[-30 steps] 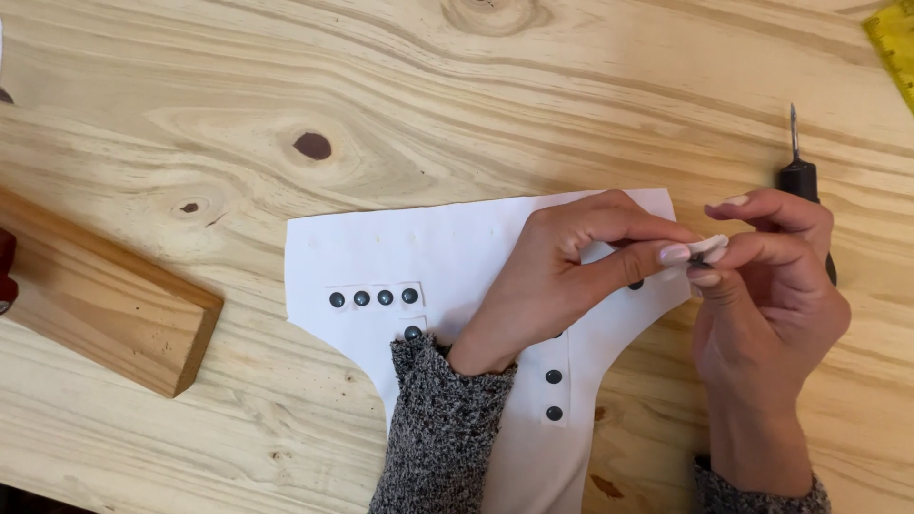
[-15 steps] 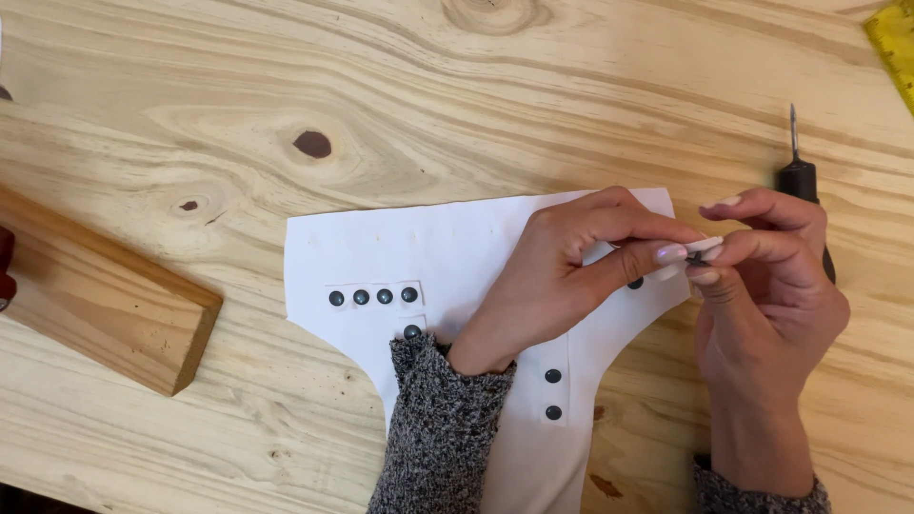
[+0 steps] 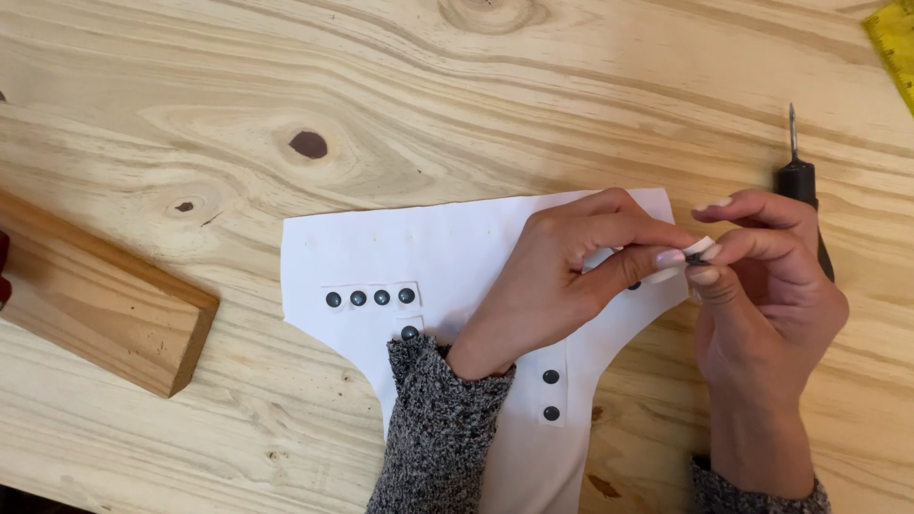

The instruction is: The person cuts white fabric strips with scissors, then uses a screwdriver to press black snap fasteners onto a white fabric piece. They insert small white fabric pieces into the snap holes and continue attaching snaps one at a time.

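Both the left hand (image 3: 562, 276) and right hand (image 3: 762, 286) pinch a small white snap tab (image 3: 697, 251) above the white shaped paper pattern (image 3: 428, 247), and a loose pinch could drop it onto the desk (image 3: 476, 105).

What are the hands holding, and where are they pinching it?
Both the left hand and the right hand pinch a small white strip between fingertips, at its end by the white paper piece's right edge.

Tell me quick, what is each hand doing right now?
Left hand: closed, fingertips pinching the small white tab with a dark stud.
Right hand: closed, pinching that same tab from the other side.
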